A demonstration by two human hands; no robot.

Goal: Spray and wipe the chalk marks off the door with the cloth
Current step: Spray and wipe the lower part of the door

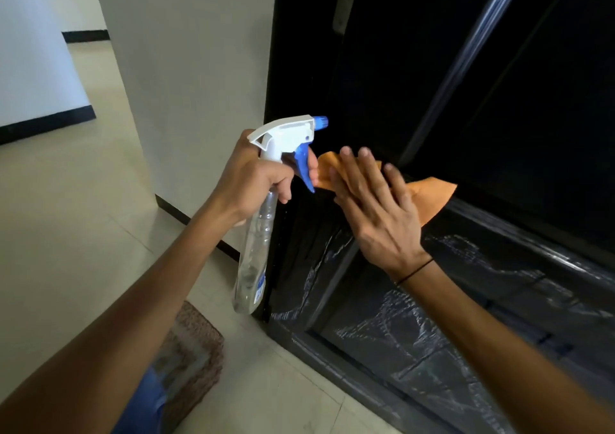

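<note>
The black door point(499, 117) fills the right side, with smeared white chalk marks point(392, 320) across its lower panels. My left hand point(256, 177) grips the neck of a clear spray bottle point(256, 250) with a white and blue trigger head, its nozzle aimed at the door. My right hand point(376, 207) lies flat with straight fingers, pressing an orange cloth point(429, 197) against the door above the chalk. Most of the cloth is hidden under the hand.
A cream wall point(193, 84) with a black skirting strip stands left of the door frame. Pale floor tiles point(83, 217) spread to the left. A brown woven doormat point(193, 360) lies on the floor below the bottle.
</note>
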